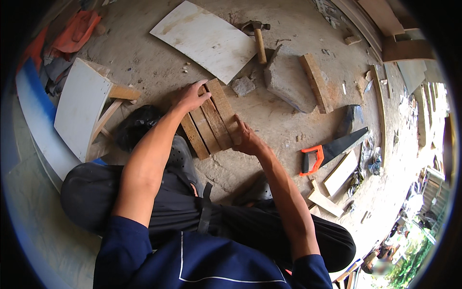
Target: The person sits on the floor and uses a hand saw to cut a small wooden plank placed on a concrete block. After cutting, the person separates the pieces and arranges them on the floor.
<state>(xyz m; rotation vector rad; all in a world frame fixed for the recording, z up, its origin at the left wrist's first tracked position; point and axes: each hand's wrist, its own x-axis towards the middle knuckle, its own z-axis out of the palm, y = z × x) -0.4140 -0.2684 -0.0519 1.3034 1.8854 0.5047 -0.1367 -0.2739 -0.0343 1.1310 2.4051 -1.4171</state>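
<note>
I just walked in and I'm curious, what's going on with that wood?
A person has both hands on some wooden pieces lined up side by side. The left hand is at their far end; the right hand is near the closer end, on the right. A hammer and an orange-handled saw lie on the ground, out of the hands.

Navy short-slv shirt (221,260) w/ thin white piping (181,255) on front; blk trousers (94,192) w/ flat blk strap (205,212); dk grey clogs (181,156) w/ small round holes; L hand (192,98) & R hand (250,140) bare.
</note>
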